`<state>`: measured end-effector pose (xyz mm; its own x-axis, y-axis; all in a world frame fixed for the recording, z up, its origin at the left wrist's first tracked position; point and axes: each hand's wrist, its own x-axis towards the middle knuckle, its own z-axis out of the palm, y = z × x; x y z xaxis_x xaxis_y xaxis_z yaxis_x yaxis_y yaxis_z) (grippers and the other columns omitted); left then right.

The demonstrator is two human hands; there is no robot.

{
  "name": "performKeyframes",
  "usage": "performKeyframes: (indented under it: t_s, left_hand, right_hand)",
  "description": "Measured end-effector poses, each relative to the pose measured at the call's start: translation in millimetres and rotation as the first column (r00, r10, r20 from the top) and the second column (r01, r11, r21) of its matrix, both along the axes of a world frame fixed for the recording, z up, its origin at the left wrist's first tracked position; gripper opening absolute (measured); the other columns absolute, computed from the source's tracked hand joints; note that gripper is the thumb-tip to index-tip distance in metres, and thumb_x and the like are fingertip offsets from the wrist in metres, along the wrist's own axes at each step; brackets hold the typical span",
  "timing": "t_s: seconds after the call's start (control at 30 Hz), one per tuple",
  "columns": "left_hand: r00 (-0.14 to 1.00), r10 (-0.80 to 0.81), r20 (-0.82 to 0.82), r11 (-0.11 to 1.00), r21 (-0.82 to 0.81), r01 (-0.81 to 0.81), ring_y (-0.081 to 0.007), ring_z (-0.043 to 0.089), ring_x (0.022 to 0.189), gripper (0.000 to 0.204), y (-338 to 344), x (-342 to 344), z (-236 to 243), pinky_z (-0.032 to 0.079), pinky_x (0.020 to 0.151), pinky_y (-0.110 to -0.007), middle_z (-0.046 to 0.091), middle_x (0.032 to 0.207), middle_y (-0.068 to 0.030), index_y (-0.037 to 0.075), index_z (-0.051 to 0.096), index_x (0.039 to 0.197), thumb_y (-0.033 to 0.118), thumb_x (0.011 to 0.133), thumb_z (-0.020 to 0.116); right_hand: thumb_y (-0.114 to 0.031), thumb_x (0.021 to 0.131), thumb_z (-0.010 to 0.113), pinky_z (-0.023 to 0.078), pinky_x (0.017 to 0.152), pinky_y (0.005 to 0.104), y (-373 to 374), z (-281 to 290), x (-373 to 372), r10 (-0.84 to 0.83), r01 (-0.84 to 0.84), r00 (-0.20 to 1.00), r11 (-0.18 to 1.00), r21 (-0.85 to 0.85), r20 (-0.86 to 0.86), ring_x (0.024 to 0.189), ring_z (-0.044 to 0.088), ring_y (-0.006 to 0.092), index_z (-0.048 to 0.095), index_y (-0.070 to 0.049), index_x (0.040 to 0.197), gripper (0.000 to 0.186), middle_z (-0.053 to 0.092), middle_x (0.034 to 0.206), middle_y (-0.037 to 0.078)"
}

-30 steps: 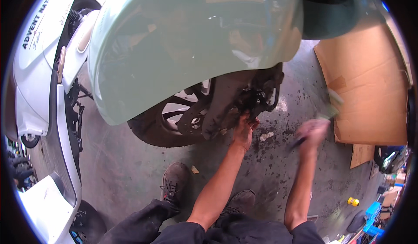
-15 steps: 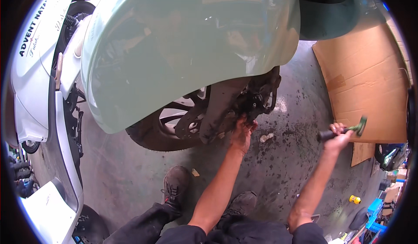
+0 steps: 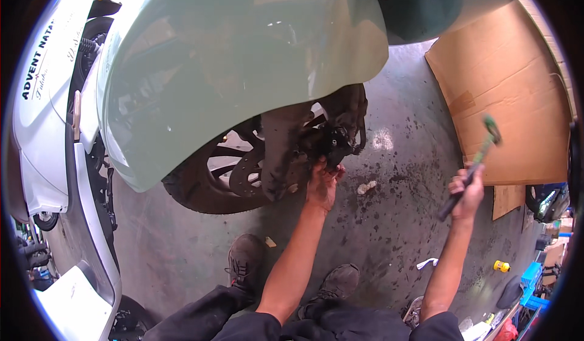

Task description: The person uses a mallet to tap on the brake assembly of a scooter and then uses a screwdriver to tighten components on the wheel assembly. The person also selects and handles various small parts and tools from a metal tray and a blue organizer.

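My left hand (image 3: 322,186) is at the front wheel's hub, fingers closed around the lower part of a black brake assembly (image 3: 337,143); exactly what they grip is partly hidden. My right hand (image 3: 467,194) holds a hammer (image 3: 483,149) with a dark grip and green shaft, raised to the right of the wheel, its head slightly blurred. The black tyre (image 3: 188,192) with its spoked rim sits under a pale green body panel (image 3: 231,49), which hides much of it.
A white scooter (image 3: 48,158) stands close at the left. A large cardboard sheet (image 3: 499,79) stands at the right. Below it lie a small yellow container (image 3: 501,266), blue plastic items (image 3: 531,274) and other clutter. My shoes (image 3: 243,256) are on the stained grey floor (image 3: 389,237).
My right hand has shifted rightward from a second ago, and the hammer is now tilted upward, its head higher. My left hand stays at the hub; the view has shifted slightly.
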<state>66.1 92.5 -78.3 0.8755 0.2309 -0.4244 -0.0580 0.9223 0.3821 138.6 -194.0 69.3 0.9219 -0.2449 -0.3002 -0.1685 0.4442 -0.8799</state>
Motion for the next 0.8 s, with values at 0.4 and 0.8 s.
performKeyframes:
  t_s: [0.4, 0.8]
  left_hand:
    - [0.990, 0.029, 0.139, 0.992, -0.127, -0.011, -0.0191, 0.058, 0.082, 0.031, 12.1, 0.1, -24.2, 0.046, 0.084, -0.036, 0.062, 0.085, -0.0049, 0.010, 0.059, 0.104, 0.036, 0.087, 0.062]
    - [0.998, -0.016, 0.055, 0.991, -0.133, 0.023, -0.0220, 0.055, 0.082, 0.038, 7.0, -6.2, 0.8, 0.043, 0.088, -0.038, 0.058, 0.081, -0.0077, 0.006, 0.059, 0.098, 0.041, 0.083, 0.061]
  right_hand:
    - [-0.039, 0.101, 0.040, 0.031, 0.034, 0.0267, 100.6, -49.3, -40.1, 0.759, -0.801, 0.581, 0.469, -0.371, -0.295, 0.040, 0.041, 0.0115, 0.045, -0.008, 0.080, 0.037, 0.045, 0.055, 0.004]
    - [-0.046, 0.102, 0.031, 0.033, 0.046, 0.0222, -51.5, -21.3, -8.2, -0.326, 0.321, 0.943, 0.944, 0.075, 0.071, 0.049, 0.034, 0.0068, 0.046, -0.009, 0.092, 0.041, 0.036, 0.065, -0.002]
